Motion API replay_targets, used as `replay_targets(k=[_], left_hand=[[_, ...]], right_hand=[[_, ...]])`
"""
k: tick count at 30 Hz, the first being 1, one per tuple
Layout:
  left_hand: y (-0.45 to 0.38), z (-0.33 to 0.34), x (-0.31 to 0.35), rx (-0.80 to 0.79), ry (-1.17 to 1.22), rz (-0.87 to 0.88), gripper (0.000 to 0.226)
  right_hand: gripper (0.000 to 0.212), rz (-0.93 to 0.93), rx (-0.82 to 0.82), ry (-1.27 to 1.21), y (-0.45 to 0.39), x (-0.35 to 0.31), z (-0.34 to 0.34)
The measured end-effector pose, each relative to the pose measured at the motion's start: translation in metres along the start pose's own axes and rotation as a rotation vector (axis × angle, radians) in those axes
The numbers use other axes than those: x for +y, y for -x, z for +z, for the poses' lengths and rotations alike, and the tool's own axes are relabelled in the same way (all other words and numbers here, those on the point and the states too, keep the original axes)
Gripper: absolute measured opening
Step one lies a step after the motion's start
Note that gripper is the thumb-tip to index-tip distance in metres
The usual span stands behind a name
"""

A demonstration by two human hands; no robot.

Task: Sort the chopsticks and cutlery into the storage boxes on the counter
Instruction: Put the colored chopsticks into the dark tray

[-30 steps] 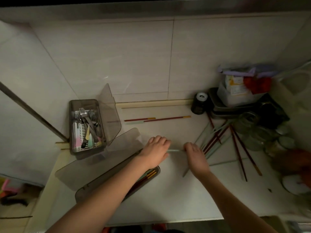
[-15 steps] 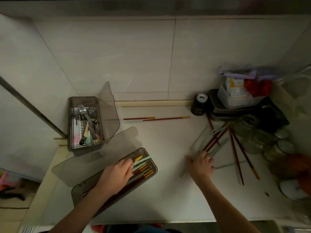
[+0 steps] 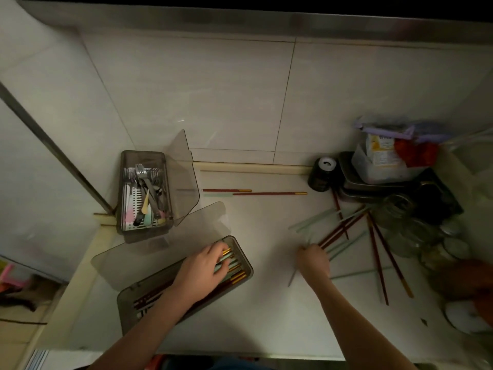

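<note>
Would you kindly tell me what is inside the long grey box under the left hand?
The long grey translucent box holds dark red gold-tipped chopsticks and pale green ones, lying lengthwise. The left hand and forearm cover the middle; its fingers rest on them.

Two bare, sleeveless forearms (image 3: 149, 324)

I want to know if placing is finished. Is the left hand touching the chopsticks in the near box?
Touching. The head view shows the left hand with its fingers lying on the chopsticks inside the near box.
</note>
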State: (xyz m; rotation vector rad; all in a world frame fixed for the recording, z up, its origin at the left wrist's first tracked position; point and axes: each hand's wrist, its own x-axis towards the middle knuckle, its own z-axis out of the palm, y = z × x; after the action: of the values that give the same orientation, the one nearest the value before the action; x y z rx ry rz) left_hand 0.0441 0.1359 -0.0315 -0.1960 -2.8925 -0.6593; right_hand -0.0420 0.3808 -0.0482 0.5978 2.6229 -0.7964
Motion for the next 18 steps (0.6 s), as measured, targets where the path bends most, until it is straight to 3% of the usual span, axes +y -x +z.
replay_targets(k=[4,8,9,13,18], left_hand=[[-0.025,0.004,0.028,-0.027,0.258,-0.098,0.012],[-0.039,0.007,0.045,-0.38,0.671,-0.283,0.011],[-0.039,0.009,0.045,-0.407,0.707,-0.301,0.008],[-0.03,0.008,0.026,-0.27,0.542,-0.264,0.017],[-0.019,0.002,0.015,-0.242,0.442,-0.158,0.021]], right_hand=[[0.015,-0.225,0.034,-0.322,0.028,-0.014,0.008],[0.012,-0.366,-0.137,-0.607,0.058,-0.035,0.017],[0.013,-0.381,-0.158,-0.631,0.062,-0.038,0.019],[0.014,-0.419,-0.135,-0.726,0.07,-0.047,0.021],[0.017,-0.475,0.023,-0.881,0.079,-0.071,0.02]])
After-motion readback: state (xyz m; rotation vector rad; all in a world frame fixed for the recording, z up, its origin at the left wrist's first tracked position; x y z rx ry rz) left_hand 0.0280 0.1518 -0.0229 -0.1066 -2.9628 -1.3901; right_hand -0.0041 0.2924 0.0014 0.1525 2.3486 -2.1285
